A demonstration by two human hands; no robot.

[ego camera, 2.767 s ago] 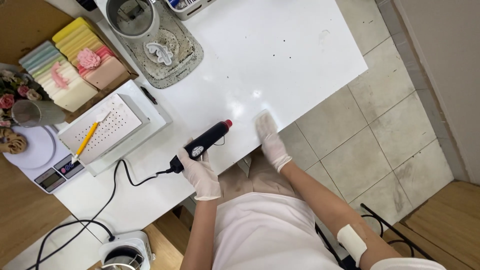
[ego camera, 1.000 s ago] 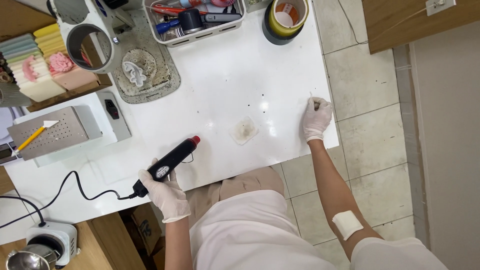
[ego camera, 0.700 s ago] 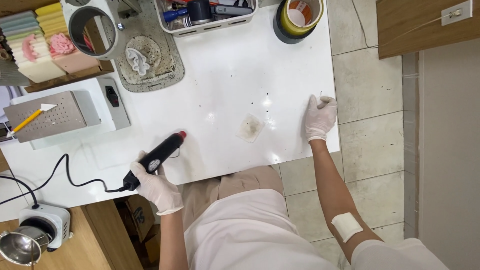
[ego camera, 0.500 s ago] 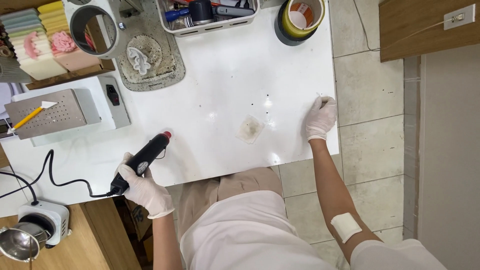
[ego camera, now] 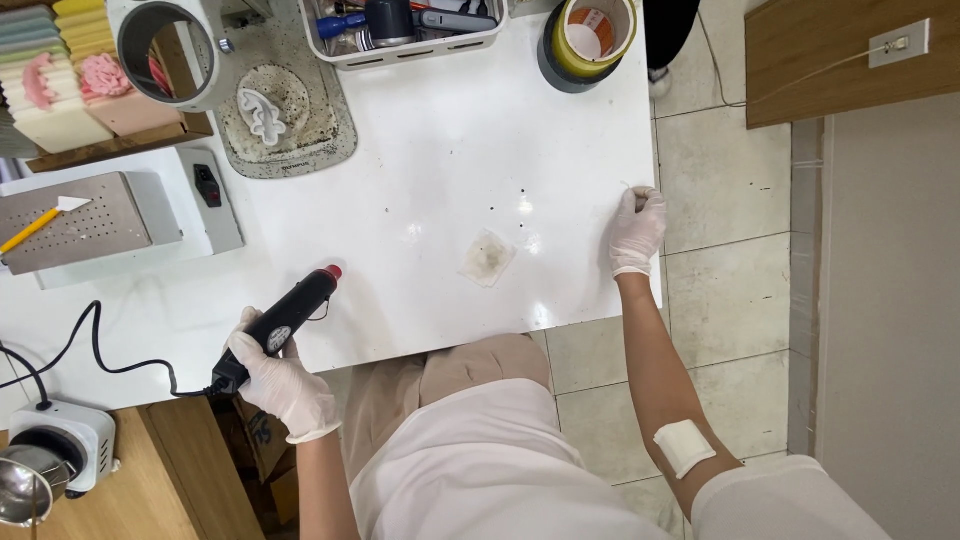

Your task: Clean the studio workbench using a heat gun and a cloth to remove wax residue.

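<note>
The left hand point(ego camera: 278, 383), in a thin white glove, is wrapped around the rear of a black heat gun point(ego camera: 285, 318), fingers closed on its handle near the front edge of the white table point(ego camera: 440, 150). The gun lies at a slant, its red tip pointing up and to the right over the tabletop; whether the tip touches the surface cannot be told. A black cord point(ego camera: 110, 350) runs from the back of the gun leftward in loops and leaves the picture at the left edge, so its plug is out of sight.

The right hand point(ego camera: 637, 228), gloved too, sits at the right edge of the table with the fingers curled together. It seems to pinch something very small and thin at its top, but the thing is too small to make out. A white bandage point(ego camera: 685, 446) is stuck on that forearm.

Between the hands, a small square translucent patch point(ego camera: 487, 258) with a dirty middle lies flat on the table, well apart from both.

Farther back stand a speckled grey mat point(ego camera: 300, 130) with a white leaf-shaped piece point(ego camera: 260, 112) on it, a white round vessel point(ego camera: 165, 45), a tray of tools point(ego camera: 400, 25) cut off by the top edge, and a roll of yellow tape point(ego camera: 590, 35). At the left, a perforated metal plate point(ego camera: 75, 220) carries a yellow-handled tool point(ego camera: 35, 225), partly cut off. Pastel blocks point(ego camera: 55, 75) fill a box at the upper left corner.
</note>
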